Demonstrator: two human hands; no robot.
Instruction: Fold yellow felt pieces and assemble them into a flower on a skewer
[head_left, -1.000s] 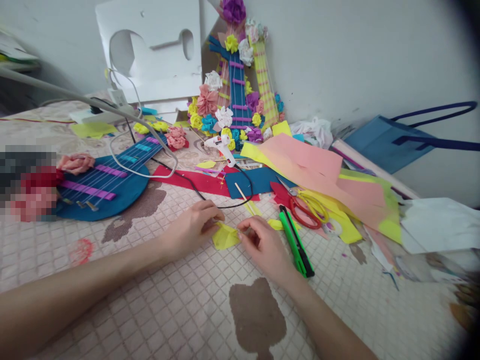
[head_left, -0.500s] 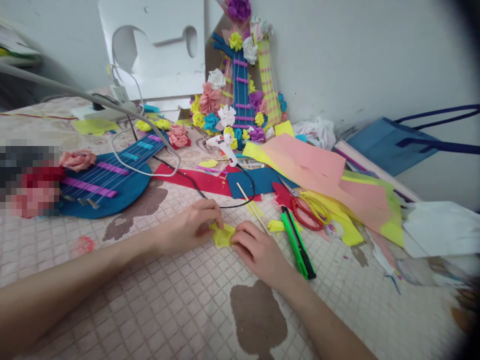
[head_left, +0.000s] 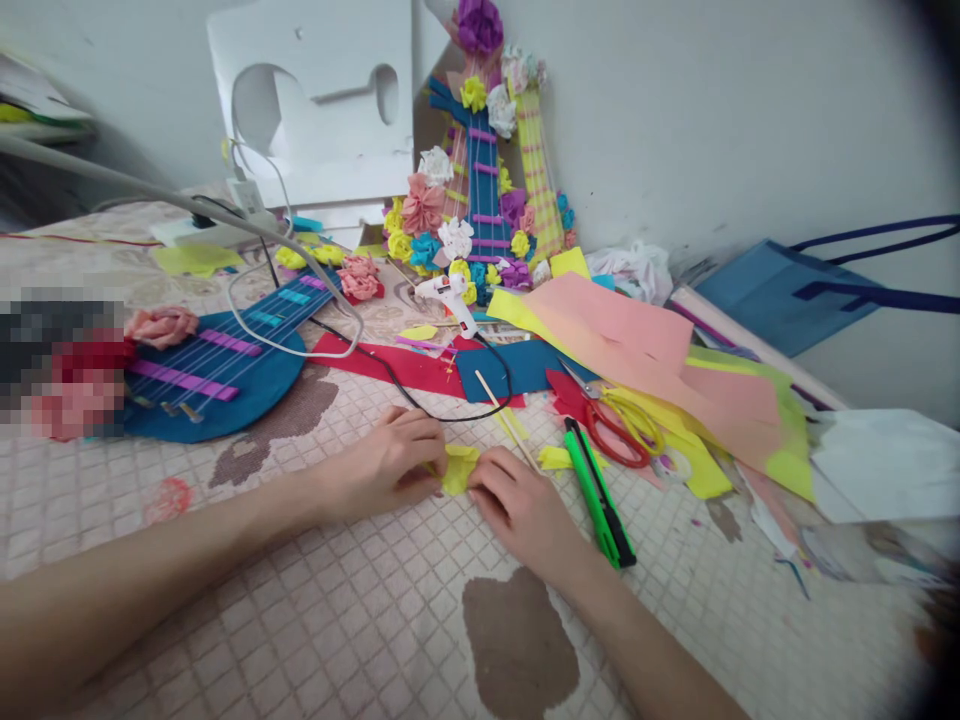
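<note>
Between my two hands is a small piece of yellow crepe paper (head_left: 457, 468), crumpled and held just above or on the tablecloth. My left hand (head_left: 401, 455) pinches its left side, fingers closed and curled down. Closed on its right edge is my right hand (head_left: 517, 505), thumb and fingertips together. A thin wooden stick (head_left: 506, 420) lies just beyond my right hand, near some yellow scraps (head_left: 555, 458). To the right rests a green utility knife (head_left: 598, 495), with red and yellow-handled scissors (head_left: 619, 435) behind it.
A white glue gun (head_left: 452, 298) with a black cord stands behind the hands. At left lies a blue paper guitar (head_left: 217, 385) with purple strips. Pink paper sheets (head_left: 611, 320) spread at right. Flower-covered guitars (head_left: 484, 190) lean against the wall. A white cable (head_left: 360, 320) loops across.
My left hand has shifted slightly over the yellow crepe paper, and the paper looks more bunched. The whole view has moved a little.
</note>
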